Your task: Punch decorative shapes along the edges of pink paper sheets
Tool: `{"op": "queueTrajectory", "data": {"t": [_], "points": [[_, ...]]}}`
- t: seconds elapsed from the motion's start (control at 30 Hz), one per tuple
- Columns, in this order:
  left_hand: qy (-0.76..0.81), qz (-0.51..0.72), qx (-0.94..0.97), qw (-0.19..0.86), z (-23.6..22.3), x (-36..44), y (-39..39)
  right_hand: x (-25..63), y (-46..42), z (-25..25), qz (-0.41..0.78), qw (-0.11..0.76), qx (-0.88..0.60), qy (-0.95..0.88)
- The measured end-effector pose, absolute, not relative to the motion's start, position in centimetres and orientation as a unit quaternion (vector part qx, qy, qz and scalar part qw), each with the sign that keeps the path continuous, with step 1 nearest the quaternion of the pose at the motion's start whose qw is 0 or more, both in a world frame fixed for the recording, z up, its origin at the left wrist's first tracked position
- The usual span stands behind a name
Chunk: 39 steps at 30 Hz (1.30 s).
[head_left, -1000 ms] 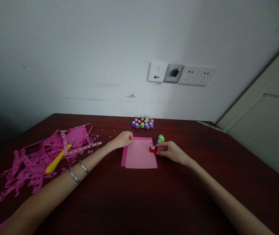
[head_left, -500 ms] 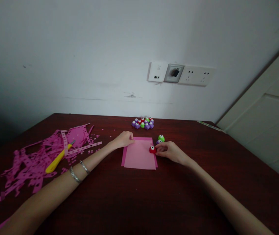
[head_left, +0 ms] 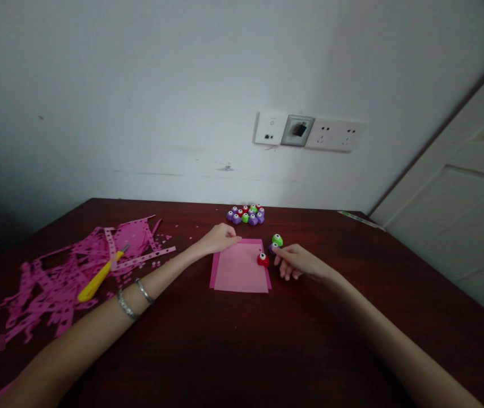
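Observation:
A light pink sheet of paper [head_left: 240, 271] lies over a darker pink sheet [head_left: 252, 241] on the table. My left hand [head_left: 220, 238] rests on the upper left corner of the paper, its fingers curled in and pressing there. On the sheets' right edge sits a red eyeball-like piece [head_left: 263, 259]. My right hand [head_left: 299, 262] is just right of it, fingers apart and holding nothing. Its index fingertip is at a purple eyeball piece [head_left: 273, 248], partly covered; whether they touch I cannot tell. A green eyeball piece [head_left: 277, 240] lies right behind the purple one.
At the table's back stands a cluster of several purple, red and green eyeball pieces [head_left: 245, 217]. To the left are pink paper scraps [head_left: 50, 294] with a yellow-handled craft knife [head_left: 97, 282] on them. Wall sockets [head_left: 331, 135] are above the dark red table [head_left: 242, 351].
My right hand has let go of the red piece, leaving it on the paper's edge, and its fingers have opened near the purple piece. My left hand's thumb now stretches farther over the paper.

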<state>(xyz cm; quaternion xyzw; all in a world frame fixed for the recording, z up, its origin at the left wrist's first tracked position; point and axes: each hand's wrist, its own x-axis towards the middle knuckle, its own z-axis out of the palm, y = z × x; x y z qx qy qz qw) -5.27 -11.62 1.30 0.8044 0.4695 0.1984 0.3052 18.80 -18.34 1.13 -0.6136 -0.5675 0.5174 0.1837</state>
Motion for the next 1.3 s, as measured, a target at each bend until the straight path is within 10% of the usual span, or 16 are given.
{"op": "queueTrajectory", "data": {"t": [1.3], "points": [[0.42,0.02,0.737,0.528,0.0,-0.5,-12.3,17.5,-16.2,1.3,0.572,0.044,-0.58,-0.578]]}}
